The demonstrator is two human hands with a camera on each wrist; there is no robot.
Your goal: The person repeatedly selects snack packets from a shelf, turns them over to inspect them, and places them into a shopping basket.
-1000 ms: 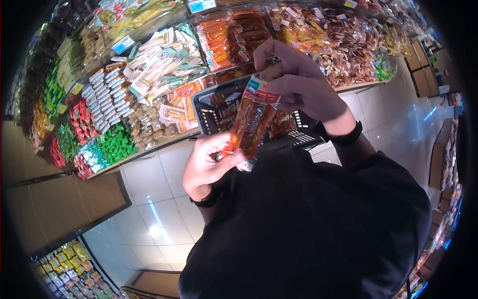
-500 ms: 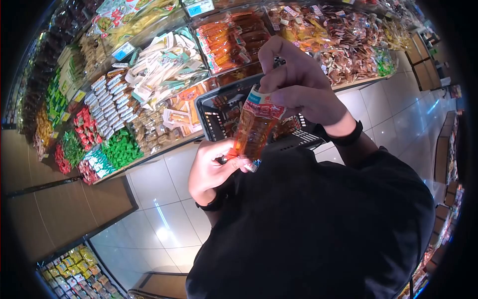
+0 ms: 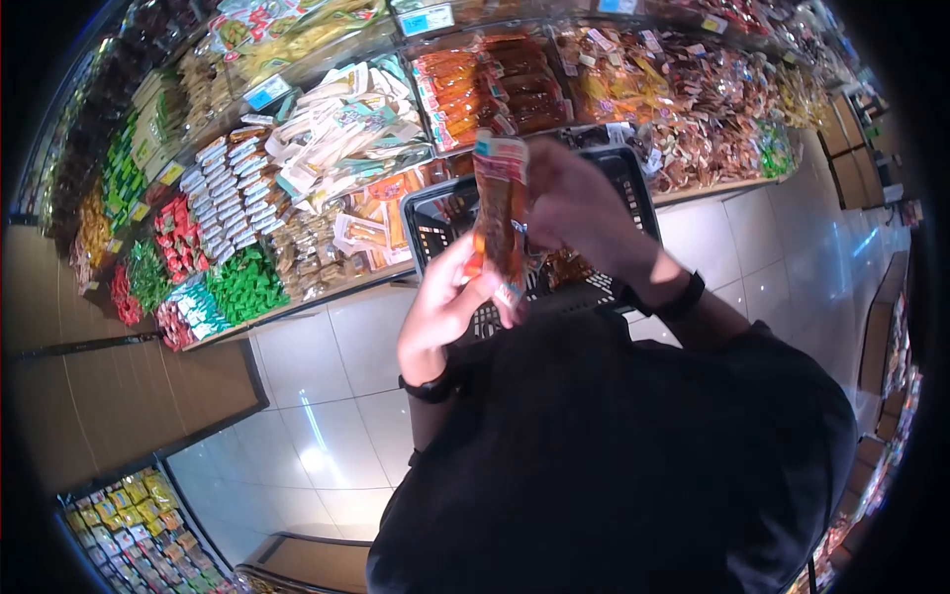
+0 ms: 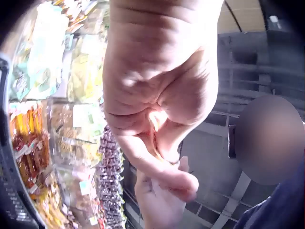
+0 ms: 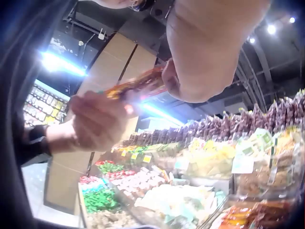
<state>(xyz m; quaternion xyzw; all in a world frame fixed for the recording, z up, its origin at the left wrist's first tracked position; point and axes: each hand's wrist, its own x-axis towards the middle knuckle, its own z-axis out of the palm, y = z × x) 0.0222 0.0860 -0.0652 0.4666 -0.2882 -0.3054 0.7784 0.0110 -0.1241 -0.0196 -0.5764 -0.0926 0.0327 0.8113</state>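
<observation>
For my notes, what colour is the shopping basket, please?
The basket is black, clearest in the head view.

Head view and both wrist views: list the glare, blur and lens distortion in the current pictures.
Head view: fisheye curve with dark corners, light streaks on the floor tiles, right hand motion-blurred. Left wrist view: goods at left washed out, a blurred oval at right. Right wrist view: lamps flare, left hand and packet smeared.

Glares off the floor [image 3: 314, 457], blurs the right hand [image 3: 589, 213], bends toward black edges, bleaches packets [image 4: 40, 52] in left wrist view.
</observation>
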